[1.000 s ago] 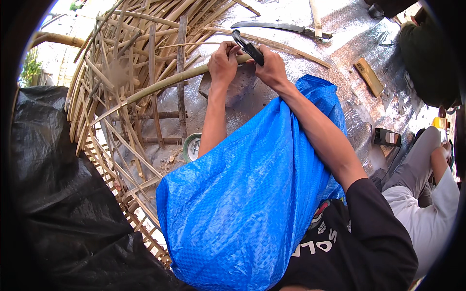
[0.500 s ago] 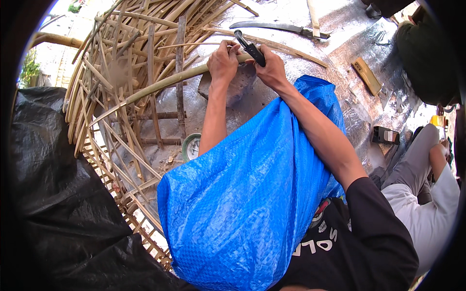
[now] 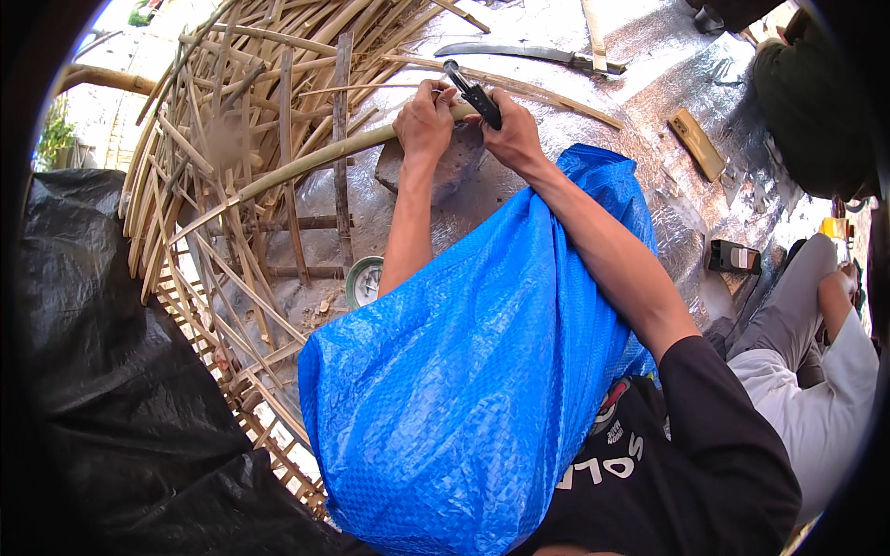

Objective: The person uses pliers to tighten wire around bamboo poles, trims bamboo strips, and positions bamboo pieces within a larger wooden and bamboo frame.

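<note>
A pale bamboo pole slants up from the lower left to both my hands. My left hand is closed around the pole near its upper end, fingers curled. Just right of it, my right hand grips a small tool with a black body and a silver metal end pointing up and left. The tool lies across the pole's end; its exact kind is unclear. Beneath the hands sits a grey stone block, partly hidden by my left arm. A blue woven plastic sheet covers my lap.
Split bamboo strips are heaped at the far left. Ahead lie a long curved blade and a wooden block. A round green-rimmed container stands beside my left arm. A black sheet hangs left. Another person sits right.
The view has shifted very slightly. Both hands, the tool and the pole keep nearly the same places; my right hand has drawn a touch left.
</note>
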A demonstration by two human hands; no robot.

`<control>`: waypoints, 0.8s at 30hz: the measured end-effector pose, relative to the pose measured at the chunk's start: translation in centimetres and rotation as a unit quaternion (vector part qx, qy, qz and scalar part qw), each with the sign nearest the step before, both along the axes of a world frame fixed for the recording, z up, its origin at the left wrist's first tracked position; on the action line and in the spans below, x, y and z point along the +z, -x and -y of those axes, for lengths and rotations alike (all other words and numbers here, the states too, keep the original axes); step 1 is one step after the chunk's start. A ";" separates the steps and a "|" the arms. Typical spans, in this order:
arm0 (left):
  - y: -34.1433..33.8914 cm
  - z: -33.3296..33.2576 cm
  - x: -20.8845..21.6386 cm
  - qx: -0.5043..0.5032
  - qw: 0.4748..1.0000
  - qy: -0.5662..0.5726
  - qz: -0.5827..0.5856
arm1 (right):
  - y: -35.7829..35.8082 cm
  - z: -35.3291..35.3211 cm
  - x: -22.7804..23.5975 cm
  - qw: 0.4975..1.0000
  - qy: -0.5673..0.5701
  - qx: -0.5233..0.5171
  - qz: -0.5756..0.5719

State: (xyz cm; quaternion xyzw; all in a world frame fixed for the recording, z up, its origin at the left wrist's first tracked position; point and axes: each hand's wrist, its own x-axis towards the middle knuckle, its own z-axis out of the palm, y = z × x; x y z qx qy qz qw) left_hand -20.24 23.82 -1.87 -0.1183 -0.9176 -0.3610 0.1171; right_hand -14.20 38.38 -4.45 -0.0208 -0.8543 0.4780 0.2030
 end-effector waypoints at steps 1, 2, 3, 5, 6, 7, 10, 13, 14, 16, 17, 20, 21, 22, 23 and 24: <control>0.0 0.0 0.0 0.001 1.000 -0.006 0.006 | 0.0 0.0 0.0 1.000 0.000 -0.001 0.000; 0.0 -0.1 -0.1 0.000 1.000 -0.006 0.005 | 0.1 -0.1 0.0 1.000 0.003 0.000 -0.002; 0.0 -0.2 -0.1 -0.002 1.000 -0.012 0.000 | 0.2 -0.2 -0.1 1.000 0.006 0.000 -0.003; 0.0 -0.4 -0.3 -0.004 1.000 -0.019 -0.005 | 0.1 -0.3 -0.2 1.000 0.007 -0.003 0.001; -0.1 -0.5 -0.4 0.003 1.000 -0.019 -0.010 | 0.1 -0.4 -0.2 1.000 0.009 -0.005 0.006; -0.2 -0.6 -0.4 0.010 1.000 -0.019 -0.015 | 0.1 -0.4 -0.2 1.000 0.008 -0.004 0.005; -0.2 -0.4 -0.5 0.007 1.000 -0.014 -0.023 | 0.1 -0.4 -0.2 1.000 0.015 0.002 0.014; -0.3 -0.4 -0.5 0.016 0.999 -0.012 -0.032 | -0.1 -0.3 0.1 0.999 0.037 0.008 0.023; -0.3 -0.4 -0.6 0.018 0.999 -0.014 -0.034 | 0.0 -0.4 -0.1 0.999 0.042 0.000 0.028; -0.4 -0.3 -0.6 0.027 0.998 -0.007 -0.052 | 0.3 -0.3 -0.4 0.998 0.045 -0.005 0.032; -0.2 -0.6 -0.8 0.027 0.998 -0.010 -0.054 | 0.5 -0.5 -0.8 0.996 0.086 -0.003 0.013; 0.0 -0.9 -1.1 0.036 0.998 0.019 -0.057 | 0.9 -1.0 -1.6 0.991 0.134 0.006 -0.011; -0.1 -0.9 -1.2 0.038 0.997 0.018 -0.057 | 1.0 -1.0 -1.7 0.990 0.143 0.011 -0.013; -0.1 -1.0 -1.2 0.039 0.997 0.017 -0.060 | 1.0 -1.1 -1.7 0.990 0.141 0.012 -0.014; -0.2 -0.8 -1.3 0.042 0.997 0.018 -0.061 | 0.8 -0.8 -1.5 0.989 0.150 0.007 0.001; -0.2 -0.6 -1.3 0.045 0.997 0.017 -0.061 | 0.7 -0.7 -1.3 0.987 0.158 0.001 0.016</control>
